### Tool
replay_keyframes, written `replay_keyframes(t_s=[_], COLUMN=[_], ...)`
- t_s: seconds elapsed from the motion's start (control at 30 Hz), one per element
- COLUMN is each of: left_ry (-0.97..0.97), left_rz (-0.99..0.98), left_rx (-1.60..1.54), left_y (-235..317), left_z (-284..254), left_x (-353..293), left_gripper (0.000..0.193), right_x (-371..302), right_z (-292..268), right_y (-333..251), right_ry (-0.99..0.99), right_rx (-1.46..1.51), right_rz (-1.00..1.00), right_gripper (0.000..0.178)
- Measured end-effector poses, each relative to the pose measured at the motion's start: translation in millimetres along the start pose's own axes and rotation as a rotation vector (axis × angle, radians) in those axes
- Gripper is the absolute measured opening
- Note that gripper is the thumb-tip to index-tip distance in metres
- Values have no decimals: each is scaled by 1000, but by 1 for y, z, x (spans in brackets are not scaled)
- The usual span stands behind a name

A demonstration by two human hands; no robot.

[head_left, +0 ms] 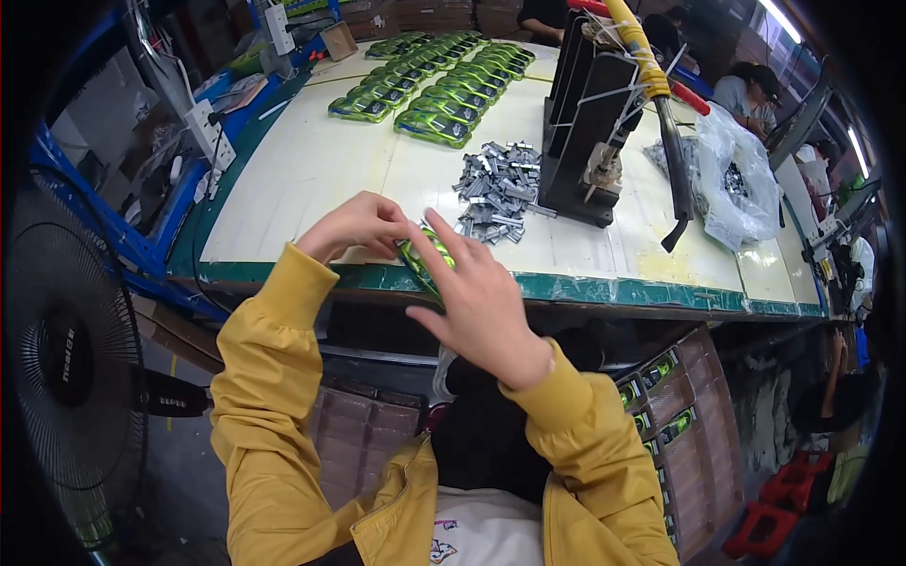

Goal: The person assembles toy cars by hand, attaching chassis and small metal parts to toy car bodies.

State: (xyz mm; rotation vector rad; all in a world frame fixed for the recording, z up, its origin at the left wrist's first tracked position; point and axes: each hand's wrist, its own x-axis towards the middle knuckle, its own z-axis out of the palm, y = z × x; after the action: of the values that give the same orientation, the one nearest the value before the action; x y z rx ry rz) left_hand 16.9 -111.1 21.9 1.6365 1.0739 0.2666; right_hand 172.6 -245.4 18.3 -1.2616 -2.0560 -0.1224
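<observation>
At the near edge of the table, a shiny green plastic piece (pixel 415 261) is partly covered by my fingers. My left hand (pixel 359 226) is closed in a pinch at its upper left end. Over its right side is my right hand (pixel 477 307), fingers stretched out and thumb apart; whether the fingertips touch the piece I cannot tell. Just beyond my hands lies a heap of small grey metal clips (pixel 500 189). Farther back, rows of similar green plastic pieces with dark labels (pixel 444 113) cover the table (pixel 283 179).
A black upright fixture (pixel 590 132) with a yellow-wrapped lever (pixel 642 52) stands right of the clips. Beyond it is a clear plastic bag (pixel 741 179). A fan (pixel 71 349) stands at left. Below the table, a divided box (pixel 703 434) holds green pieces. Other people work at the back right.
</observation>
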Motion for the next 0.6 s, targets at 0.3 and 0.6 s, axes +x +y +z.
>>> replay_keyframes(t_s=[0.3,0.6], left_ry=[-123,-118], left_rz=[160,380], left_rx=[-59,553], left_y=[6,25], left_z=[-1,0], left_x=[2,58], left_gripper=[16,13], right_x=[-2,-59], right_z=[16,-42], right_y=[9,15], right_ry=[-130,492], right_rx=[-193,1408], right_rz=[42,684], right_gripper=[64,43])
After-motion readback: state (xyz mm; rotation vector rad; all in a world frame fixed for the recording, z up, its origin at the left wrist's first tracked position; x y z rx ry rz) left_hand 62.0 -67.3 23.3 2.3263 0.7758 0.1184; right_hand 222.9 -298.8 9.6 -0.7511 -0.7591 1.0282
